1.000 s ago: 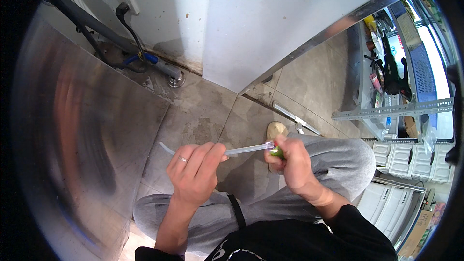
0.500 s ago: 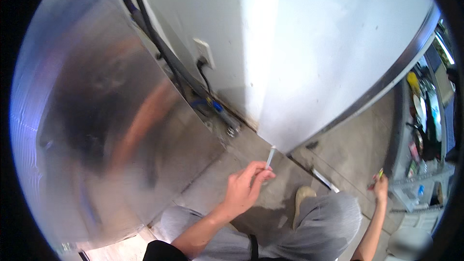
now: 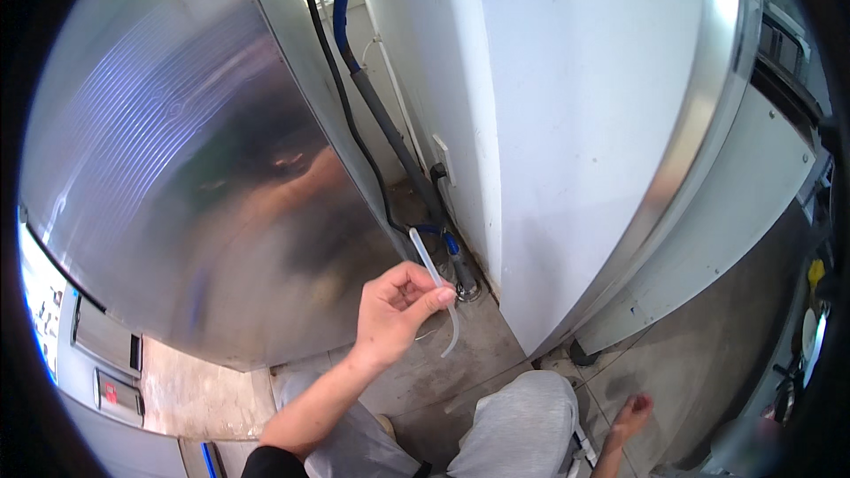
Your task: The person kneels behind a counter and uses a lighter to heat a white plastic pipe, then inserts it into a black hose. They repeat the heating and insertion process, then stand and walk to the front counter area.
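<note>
Nearest us, grey trousers [image 3: 522,416] flank the view's lower edge. Beyond them, we note the left hand [image 3: 394,310] raised, thumb and fingertips pinched on a translucent tube [image 3: 426,256]; grip closed on it partway along its length. Long axis: the 2 ends stick out either side of the pinch, the straighter end up and leftward, the shorter end hanging and bent back toward us. The right hand [image 3: 630,416] is well apart, low at the right; we cannot tell whether its grip holds anything. The left is the nearer hand to the pipework.

Farther off, the straight end lines up in view with the foot of a grey pipe [image 3: 390,128], beside a black cable [image 3: 339,80]; we cannot confirm contact. A metal flange [image 3: 467,290] sits on the floor just beyond the fingertips.
</note>
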Available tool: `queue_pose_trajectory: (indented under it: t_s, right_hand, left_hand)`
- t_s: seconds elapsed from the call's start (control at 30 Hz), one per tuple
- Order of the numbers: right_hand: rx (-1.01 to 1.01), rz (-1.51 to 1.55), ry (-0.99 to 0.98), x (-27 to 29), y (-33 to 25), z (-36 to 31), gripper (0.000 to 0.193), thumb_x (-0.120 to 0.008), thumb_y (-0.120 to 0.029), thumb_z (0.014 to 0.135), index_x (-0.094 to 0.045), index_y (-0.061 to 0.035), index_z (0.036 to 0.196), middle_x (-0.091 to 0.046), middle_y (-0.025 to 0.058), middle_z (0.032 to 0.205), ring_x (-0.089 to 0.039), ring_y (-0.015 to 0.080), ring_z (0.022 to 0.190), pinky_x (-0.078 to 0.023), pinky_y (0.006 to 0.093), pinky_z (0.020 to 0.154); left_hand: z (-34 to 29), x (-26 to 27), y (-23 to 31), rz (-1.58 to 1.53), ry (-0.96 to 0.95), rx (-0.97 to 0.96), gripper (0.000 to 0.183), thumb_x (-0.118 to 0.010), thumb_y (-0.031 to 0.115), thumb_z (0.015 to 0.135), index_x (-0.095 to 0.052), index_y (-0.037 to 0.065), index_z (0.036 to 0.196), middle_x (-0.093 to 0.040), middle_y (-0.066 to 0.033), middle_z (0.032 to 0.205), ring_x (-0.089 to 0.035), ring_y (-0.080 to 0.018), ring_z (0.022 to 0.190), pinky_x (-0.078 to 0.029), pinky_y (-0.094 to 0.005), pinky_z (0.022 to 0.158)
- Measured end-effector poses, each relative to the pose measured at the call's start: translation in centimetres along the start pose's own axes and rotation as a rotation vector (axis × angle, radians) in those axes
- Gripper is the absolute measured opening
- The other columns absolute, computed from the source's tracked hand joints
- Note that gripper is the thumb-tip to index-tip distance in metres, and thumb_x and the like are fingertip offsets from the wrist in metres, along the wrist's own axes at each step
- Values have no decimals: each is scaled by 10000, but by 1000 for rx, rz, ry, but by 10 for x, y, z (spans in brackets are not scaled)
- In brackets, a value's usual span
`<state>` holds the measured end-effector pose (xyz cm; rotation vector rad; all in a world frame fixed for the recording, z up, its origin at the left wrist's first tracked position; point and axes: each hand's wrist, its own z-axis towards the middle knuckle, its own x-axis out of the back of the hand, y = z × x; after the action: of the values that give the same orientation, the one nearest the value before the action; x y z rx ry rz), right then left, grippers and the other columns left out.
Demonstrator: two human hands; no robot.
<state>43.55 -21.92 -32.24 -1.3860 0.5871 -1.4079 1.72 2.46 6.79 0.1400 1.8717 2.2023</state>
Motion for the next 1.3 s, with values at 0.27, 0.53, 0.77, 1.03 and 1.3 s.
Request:
queue_pose_trajectory:
  t_s: [0.27, 0.53, 0.77, 1.03, 1.3]
  right_hand:
    - [793, 791, -834, -7, -482, -24, 454, -668, 29, 943, -609, 66, 1391, -718, 229, 1263, -720, 332, 1146, -558, 406, 1008]
    - [334, 1160, -933, -109, -592, -51, 203, -670, 1, 1005, -665, 75, 1193, -751, 116, 1023, -739, 147, 867, -627, 295, 793]
    - [290, 1160, -731, -198, -626, -63, 152, -650, -3, 1006, -664, 80, 1132, -743, 141, 990, -746, 172, 806, -630, 297, 747]
    - [447, 963, -473, -304, -689, -54, 132, -680, -45, 936, -686, 40, 1037, -750, 178, 912, -744, 314, 800, -577, 422, 730]
    - [543, 875, -415, -381, -745, -35, 116, -697, -64, 877, -687, 18, 957, -743, 175, 846, -731, 357, 780, -573, 427, 741]
  left_hand:
    - [26, -63, 59, 21, 133, -180, 136, -775, 94, 973, -665, 18, 949, -741, -55, 957, -680, -97, 908, -554, -273, 854]
    - [100, -35, 91, 202, 272, -260, 178, -746, 173, 1008, -715, 3, 963, -712, -16, 902, -631, -66, 861, -507, -242, 764]
    - [153, 6, 50, -31, 271, -231, 410, -539, 171, 1083, -554, -67, 1416, -646, -140, 1323, -613, -192, 1224, -466, -335, 1080]
    - [234, 21, 49, -97, 585, -231, 607, -458, 160, 1082, -260, -14, 1628, -309, -200, 1683, -287, -292, 1575, -251, -396, 1274]
    - [345, 42, 85, 174, 951, -531, 701, -466, 27, 948, -281, -11, 1623, -300, -230, 1692, -270, -344, 1587, -226, -411, 1278]
